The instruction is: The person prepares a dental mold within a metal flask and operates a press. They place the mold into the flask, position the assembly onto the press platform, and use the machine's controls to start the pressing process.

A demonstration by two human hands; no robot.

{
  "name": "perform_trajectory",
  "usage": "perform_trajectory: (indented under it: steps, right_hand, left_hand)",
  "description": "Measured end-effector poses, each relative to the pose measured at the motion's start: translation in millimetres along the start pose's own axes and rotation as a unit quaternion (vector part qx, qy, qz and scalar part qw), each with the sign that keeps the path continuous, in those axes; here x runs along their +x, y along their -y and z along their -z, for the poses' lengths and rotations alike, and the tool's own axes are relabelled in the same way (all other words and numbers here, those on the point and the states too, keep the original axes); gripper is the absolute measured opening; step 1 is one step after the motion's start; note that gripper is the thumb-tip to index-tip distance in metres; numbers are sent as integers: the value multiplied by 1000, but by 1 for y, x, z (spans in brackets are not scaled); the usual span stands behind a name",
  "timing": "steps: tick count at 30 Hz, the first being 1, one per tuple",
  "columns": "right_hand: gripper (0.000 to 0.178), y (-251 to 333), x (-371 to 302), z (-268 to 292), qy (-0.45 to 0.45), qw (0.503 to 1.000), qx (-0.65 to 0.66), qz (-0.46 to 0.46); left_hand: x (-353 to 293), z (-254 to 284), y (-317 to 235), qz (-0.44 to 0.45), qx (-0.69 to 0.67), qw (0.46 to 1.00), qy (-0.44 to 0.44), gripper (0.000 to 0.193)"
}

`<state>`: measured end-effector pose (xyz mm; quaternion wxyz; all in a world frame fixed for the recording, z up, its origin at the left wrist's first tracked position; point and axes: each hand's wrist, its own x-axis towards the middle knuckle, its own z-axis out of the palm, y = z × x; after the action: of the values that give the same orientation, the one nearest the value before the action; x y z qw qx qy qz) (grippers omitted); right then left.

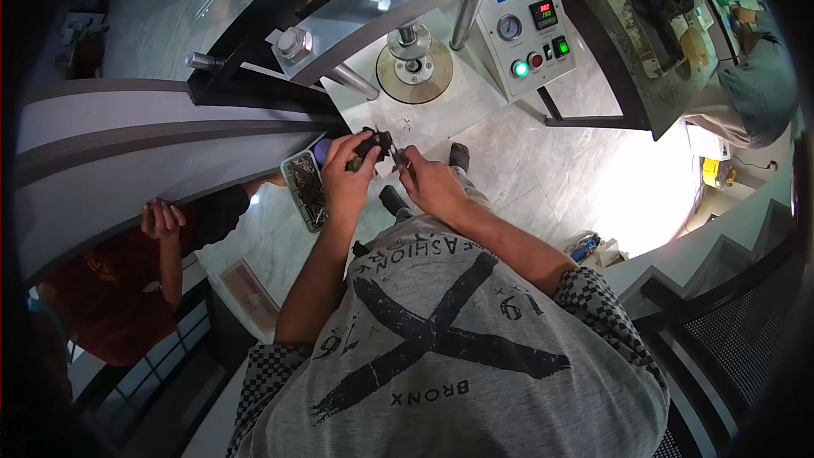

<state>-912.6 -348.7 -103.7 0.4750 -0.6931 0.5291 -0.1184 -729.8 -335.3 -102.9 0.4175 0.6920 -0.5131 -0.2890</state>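
My left hand is closed around a small black part, whose exact kind I cannot make out. From the right, my right hand pinches a slim metal tool, its tip close against the black part. Both hands meet in front of my body, above the floor. Beside my left hand sits a shallow green-grey tray filled with many small metal pieces. A purple round thing shows partly behind my left fingers.
Ahead stands a screw press with a round plate and thick metal posts. A control box with a gauge and lit buttons adjoins it. Another person is at the left, one more person at the far right. Metal chairs stand right.
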Motion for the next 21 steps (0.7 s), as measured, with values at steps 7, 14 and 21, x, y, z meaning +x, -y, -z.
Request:
perform_trajectory:
  steps: [7,14,21]
  right_hand:
    - [28,-2,1,2,2,1000,3,12]
    - [29,-6,5,1,3,1000,9,24]
    - [28,-8,4,0,15,1000,4,19]
  left_hand:
    - [-2,5,3,-4,15,997,70,23]
    - [-4,5,3,-65,69,994,55,21]
    - [-7,3,5,-68,60,995,47,21]
